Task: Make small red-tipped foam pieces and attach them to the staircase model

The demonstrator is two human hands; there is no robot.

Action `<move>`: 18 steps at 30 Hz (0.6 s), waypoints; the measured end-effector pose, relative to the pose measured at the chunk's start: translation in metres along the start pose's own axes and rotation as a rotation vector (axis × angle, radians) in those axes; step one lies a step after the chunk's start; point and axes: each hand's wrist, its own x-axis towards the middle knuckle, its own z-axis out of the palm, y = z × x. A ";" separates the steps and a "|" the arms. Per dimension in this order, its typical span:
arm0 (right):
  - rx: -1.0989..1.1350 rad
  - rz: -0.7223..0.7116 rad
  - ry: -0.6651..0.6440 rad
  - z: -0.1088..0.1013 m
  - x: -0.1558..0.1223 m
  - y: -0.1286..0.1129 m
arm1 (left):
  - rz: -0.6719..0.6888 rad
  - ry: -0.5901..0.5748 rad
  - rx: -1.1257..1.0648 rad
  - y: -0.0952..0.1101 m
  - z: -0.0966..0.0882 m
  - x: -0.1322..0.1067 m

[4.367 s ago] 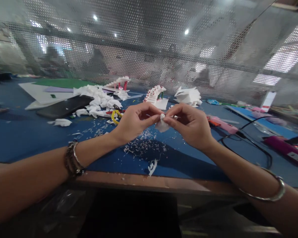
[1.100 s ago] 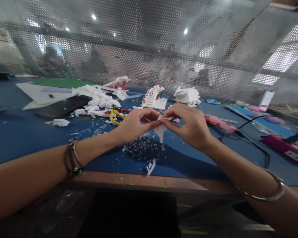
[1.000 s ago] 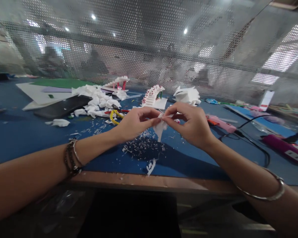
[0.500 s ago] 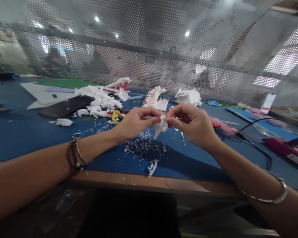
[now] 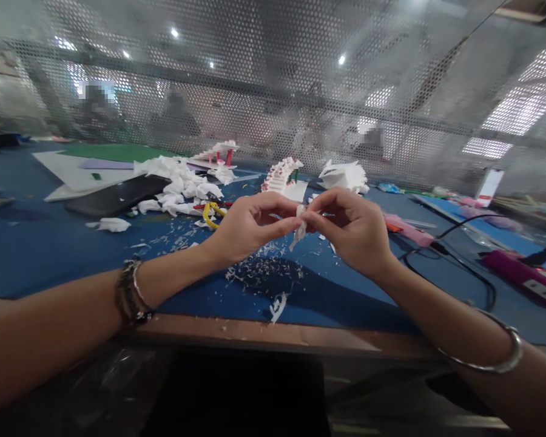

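A small white scrap of paper-like material (image 5: 299, 230) hangs between my two hands, above a blue work surface (image 5: 50, 243). My left hand (image 5: 248, 227) pinches its left side with thumb and fingertips closed. My right hand (image 5: 352, 227) pinches the right side, fingers curled tight. Fine white shreds (image 5: 264, 270) lie scattered on the blue surface right below the hands, and one larger white sliver (image 5: 278, 306) sits near the front edge.
A heap of white scraps (image 5: 177, 182), yellow-handled pliers (image 5: 212, 213), a dark flat slab (image 5: 118, 195) and small white stair models (image 5: 283, 176) lie behind the hands. A black cable (image 5: 455, 261) and a magenta device (image 5: 523, 270) lie at the right. A perforated screen (image 5: 273, 79) closes the back.
The white scrap looks smaller and narrower than half a second ago; both hands stay pinched on it at about the same spot.
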 end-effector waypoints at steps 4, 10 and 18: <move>-0.016 -0.002 -0.039 -0.001 0.000 0.002 | -0.007 0.008 -0.006 -0.002 -0.002 0.001; -0.340 -0.252 -0.131 -0.011 0.000 0.002 | -0.093 -0.028 0.032 -0.002 -0.005 0.005; -0.622 -0.504 -0.152 -0.016 0.003 -0.001 | -0.140 -0.068 0.128 -0.001 -0.006 0.006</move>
